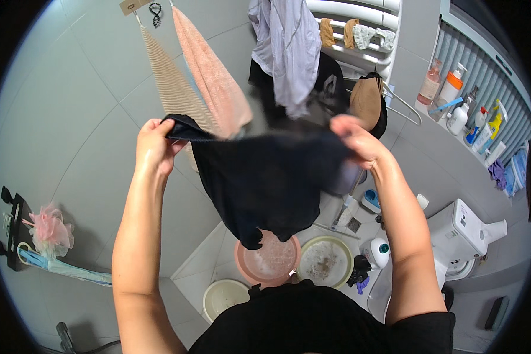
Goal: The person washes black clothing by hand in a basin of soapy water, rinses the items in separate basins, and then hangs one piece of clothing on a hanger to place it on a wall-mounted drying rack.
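A black cloth garment [261, 181] is spread in the air between my two hands, its right part blurred. My left hand [156, 144] grips its upper left corner between thumb and fingers. At its upper right edge my right hand [356, 139] is raised and blurred, holding the dark cloth. Below the garment's lower edge stands a pink basin [272, 270] with sudsy water, partly covered by the cloth. Touching or close beside it is a pale green basin [327, 261] with foamy water. A cream basin [223, 296] sits nearer to me, partly hidden by my black shirt.
Towels [212, 84] hang on the wall ahead. Beyond the garment, a white shirt [287, 57] and small items hang at a white towel rack [354, 9]. Bottles [458, 117] line the right ledge. A toilet [455, 234] and a white detergent bottle [375, 253] stand at right.
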The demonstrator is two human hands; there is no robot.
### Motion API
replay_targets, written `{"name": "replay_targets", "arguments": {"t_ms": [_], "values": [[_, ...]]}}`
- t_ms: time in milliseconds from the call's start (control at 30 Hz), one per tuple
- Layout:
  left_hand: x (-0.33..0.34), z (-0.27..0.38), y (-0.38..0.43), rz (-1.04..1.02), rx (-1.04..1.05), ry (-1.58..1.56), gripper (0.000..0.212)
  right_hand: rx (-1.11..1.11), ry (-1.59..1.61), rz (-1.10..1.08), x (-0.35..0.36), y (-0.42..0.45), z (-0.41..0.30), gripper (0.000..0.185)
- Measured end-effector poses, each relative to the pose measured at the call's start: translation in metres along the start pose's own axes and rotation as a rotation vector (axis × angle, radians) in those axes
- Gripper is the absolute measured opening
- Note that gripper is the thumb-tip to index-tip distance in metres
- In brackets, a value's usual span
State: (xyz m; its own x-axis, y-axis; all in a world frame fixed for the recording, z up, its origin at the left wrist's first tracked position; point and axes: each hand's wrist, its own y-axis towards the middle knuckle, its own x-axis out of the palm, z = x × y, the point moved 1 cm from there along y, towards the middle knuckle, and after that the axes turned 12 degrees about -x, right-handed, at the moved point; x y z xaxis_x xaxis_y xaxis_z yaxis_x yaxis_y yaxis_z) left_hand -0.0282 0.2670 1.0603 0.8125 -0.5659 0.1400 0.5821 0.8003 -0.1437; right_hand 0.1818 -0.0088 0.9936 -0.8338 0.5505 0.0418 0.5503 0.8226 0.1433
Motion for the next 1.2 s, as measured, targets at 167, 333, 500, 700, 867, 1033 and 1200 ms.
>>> {"name": "replay_targets", "arguments": {"t_ms": [167,333,500,700,867,1033,1200], "values": [[0.015,-0.006,0.016,-0.163,-0.195,-0.487,0.02,-0.145,-0.918,-0.06,-0.008,-0.006,-0.011,0.024],[0.034,-0.005,0.003,-0.398,-0.174,-0.223,0.022,-0.208,-1.168,0.29,-0.04,0.002,-0.01,0.025],[0.044,0.01,-0.012,-0.438,-0.04,0.497,0.03,-0.403,-0.132,0.625,-0.099,-0.003,-0.039,0.01],[0.04,0.001,0.024,-0.152,0.345,1.484,0.025,-0.34,-1.004,0.417,-0.088,0.019,-0.063,0.023],[0.049,0.018,0.02,-0.113,-0.084,1.268,0.029,-0.314,-1.062,0.369,-0.095,0.016,-0.063,0.024],[0.053,-0.006,0.026,-0.57,-0.314,0.746,0.039,-0.75,-1.127,0.49,-0.096,0.018,-0.066,0.022],[0.074,-0.038,0.038,-0.515,-0.241,-0.138,0.037,-0.216,-0.78,0.291,-0.104,0.014,-0.072,0.022]]}}
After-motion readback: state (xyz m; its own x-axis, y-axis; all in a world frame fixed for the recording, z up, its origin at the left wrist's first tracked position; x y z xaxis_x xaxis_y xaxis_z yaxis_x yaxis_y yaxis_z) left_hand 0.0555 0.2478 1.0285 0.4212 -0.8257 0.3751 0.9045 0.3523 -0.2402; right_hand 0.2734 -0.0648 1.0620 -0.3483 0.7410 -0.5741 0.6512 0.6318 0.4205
